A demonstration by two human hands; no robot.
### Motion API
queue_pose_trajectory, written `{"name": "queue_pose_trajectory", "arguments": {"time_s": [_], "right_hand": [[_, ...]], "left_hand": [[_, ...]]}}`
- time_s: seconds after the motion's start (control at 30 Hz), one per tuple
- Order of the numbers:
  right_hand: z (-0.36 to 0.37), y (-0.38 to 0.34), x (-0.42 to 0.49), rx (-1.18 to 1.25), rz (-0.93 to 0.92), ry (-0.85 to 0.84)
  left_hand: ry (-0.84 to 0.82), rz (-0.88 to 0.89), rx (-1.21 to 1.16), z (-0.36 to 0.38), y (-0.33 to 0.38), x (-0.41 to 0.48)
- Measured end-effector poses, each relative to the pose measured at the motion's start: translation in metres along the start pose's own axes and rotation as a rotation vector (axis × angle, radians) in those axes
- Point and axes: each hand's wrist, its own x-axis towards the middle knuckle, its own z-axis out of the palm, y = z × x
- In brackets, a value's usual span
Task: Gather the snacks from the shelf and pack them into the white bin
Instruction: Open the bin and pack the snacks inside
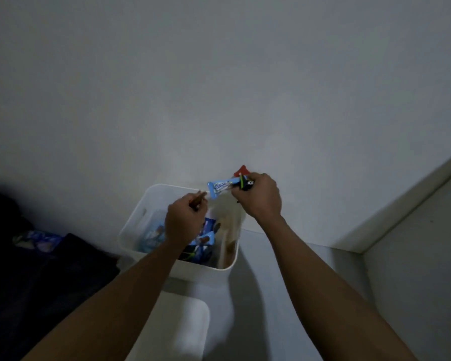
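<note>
Inside the bin (137, 225) lay several blue packets (206, 239). Above its far rim the right hand (261, 196) gripped a blue bar (219, 187), a red packet (242, 170) and a black one. Over the bin, the left hand (185, 220) pinched something thin and brown.

The bin (167, 188) is standing against the wall (219, 87), packets (154, 234) lying inside under the left hand (184, 221), the right hand (259, 198) holding wrappers (219, 187) over its far corner, perhaps a lid (185, 324) lying before it.
</note>
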Motion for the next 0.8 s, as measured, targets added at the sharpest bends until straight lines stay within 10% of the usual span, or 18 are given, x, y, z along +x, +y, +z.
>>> {"name": "queue_pose_trajectory", "arguments": {"time_s": [0.3,0.8], "right_hand": [[0.115,-0.024,-0.006,-0.196,0.159,-0.325],[0.170,-0.011,0.013,-0.042,0.390,-0.298]], "left_hand": [[-0.846,0.045,0.341,-0.010,-0.072,-0.007],[-0.881,-0.172,0.247,0.029,-0.093,0.006]]}}
